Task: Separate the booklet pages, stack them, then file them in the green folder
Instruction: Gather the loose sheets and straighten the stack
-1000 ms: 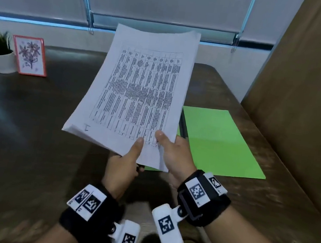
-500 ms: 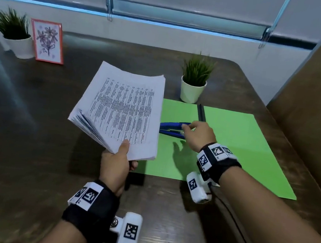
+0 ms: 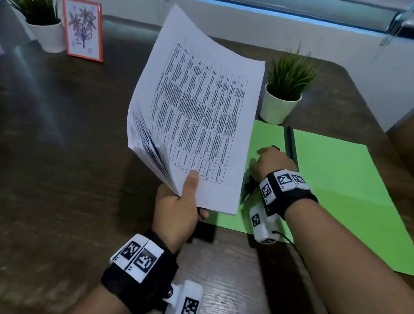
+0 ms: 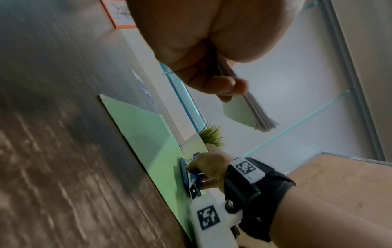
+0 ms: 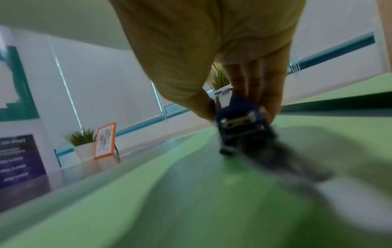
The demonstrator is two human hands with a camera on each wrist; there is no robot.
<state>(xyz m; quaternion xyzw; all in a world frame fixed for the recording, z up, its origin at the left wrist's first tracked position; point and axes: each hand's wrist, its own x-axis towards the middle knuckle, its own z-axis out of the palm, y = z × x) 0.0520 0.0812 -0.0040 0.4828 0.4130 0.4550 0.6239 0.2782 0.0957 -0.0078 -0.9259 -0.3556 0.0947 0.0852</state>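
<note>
In the head view the left hand sits in the lower middle of the frame and holds the booklet pages up off the surface. Its thumb lies flat on the printed front sheet near the bottom edge, and the other fingers are curled behind the sheaf, so the pages are pinched at their lower corner. The sheets rise toward the upper middle of the frame, tilted, with their lower left edges fanned apart. In the left wrist view the same hand fills the top of the frame, with the paper edges sticking out below its fingers.

The green folder lies open and flat on the surface in the right half of the head view, its dark spine running up the middle. The pages hang just left of it, overlapping its left leaf in the picture but raised above it.

The right hand is down on the folder's left leaf, just right of the pages' lower edge and apart from them. In the right wrist view its fingers and thumb close around a small blue stapler-like tool that rests on the green sheet; the left wrist view shows the same grip on the blue tool.

A potted plant stands behind the folder, and another plant and a red-framed flower picture stand at the upper left.
</note>
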